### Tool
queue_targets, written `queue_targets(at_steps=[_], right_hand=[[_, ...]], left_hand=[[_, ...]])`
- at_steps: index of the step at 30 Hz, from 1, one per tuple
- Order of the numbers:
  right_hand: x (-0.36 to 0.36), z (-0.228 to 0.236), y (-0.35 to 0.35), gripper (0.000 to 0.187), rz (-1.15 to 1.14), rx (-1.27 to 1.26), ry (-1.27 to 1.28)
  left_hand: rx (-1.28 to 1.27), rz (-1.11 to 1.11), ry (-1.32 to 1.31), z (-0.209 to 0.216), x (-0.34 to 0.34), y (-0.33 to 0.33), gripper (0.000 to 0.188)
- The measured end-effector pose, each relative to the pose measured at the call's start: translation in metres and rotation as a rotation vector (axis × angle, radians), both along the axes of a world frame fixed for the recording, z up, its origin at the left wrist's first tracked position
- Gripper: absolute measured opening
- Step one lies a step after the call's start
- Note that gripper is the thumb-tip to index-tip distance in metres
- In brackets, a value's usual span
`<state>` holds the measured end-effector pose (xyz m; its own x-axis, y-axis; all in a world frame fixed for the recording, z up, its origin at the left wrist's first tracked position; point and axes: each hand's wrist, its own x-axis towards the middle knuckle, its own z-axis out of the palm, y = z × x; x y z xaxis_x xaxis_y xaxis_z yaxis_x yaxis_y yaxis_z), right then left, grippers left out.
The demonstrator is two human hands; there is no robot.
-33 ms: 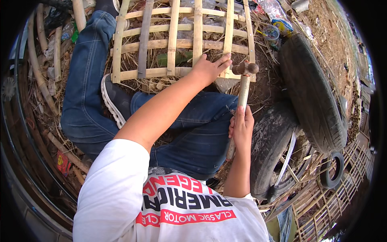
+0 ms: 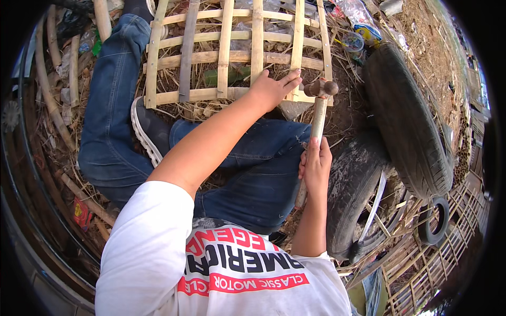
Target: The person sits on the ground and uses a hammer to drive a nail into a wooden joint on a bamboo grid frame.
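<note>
In front of me lies a lattice of pale bamboo strips (image 2: 224, 52), with one greyer strip among them. My left hand (image 2: 268, 90) reaches to its near right corner. Two fingers stretch over a lengthwise strip and hold the lattice there; my thumb is hidden, and I cannot tell whether anything small sits between the fingertips. My right hand (image 2: 316, 167) is wrapped round the pale handle of a hammer (image 2: 319, 120). Its rusty, rounded head is up, just right of the left fingertips and close to the lattice corner.
Two worn tyres (image 2: 408, 126) stand and lean at my right, with a long blade (image 2: 373, 208) beside them. Farther right is more bamboo latticework (image 2: 421, 268). A grey stone (image 2: 293, 109) sits under the near corner. My bent legs (image 2: 113, 105) flank the lattice; poles (image 2: 50, 100) lie left.
</note>
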<state>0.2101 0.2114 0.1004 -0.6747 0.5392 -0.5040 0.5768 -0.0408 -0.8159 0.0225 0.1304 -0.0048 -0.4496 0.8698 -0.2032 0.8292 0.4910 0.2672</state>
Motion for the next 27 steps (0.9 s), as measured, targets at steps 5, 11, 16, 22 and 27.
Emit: queue_targets(at_steps=[5,11,16,22,27], right_hand=[[0.004,0.016,0.001,0.036,0.032,0.056,-0.038],[0.005,0.014,-0.003,0.036,0.048,0.056,0.051],[0.000,0.008,-0.002,0.033,0.013,0.045,-0.054],[0.002,0.054,-0.004,0.033,-0.030,0.088,0.112],[0.004,0.022,-0.006,0.032,0.019,0.063,0.104]], left_hand=[[0.101,-0.053,-0.001,0.001,-0.010,-0.009,0.105],[0.141,-0.048,0.030,-0.001,-0.008,-0.015,0.105],[0.118,-0.050,0.046,0.000,-0.008,-0.012,0.102],[0.234,-0.031,0.070,-0.010,-0.006,-0.013,0.097],[0.163,-0.043,0.078,-0.007,-0.007,-0.013,0.098]])
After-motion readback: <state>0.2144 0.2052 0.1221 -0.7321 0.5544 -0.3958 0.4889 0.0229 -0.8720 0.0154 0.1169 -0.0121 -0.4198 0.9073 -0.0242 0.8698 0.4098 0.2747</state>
